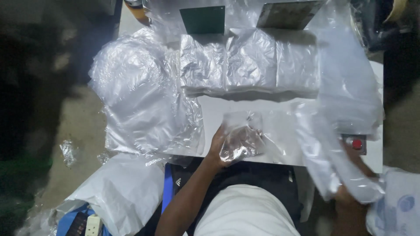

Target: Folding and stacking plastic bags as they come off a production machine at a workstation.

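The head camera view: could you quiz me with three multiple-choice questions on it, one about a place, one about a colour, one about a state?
1. Where does the row of folded clear bags lie?
A. on the floor
B. on the white table, beyond the hands
C. on the person's lap

2. What colour is the round button at the table's right edge?
A. red
B. yellow
C. blue

3. What is the left hand doing?
A. resting flat and empty
B. pressing the button
C. gripping a crumpled clear bag

Answers: 1 B, the row sits on the tabletop past both hands. 2 A, it shows red. 3 C, the fingers curl around the plastic.
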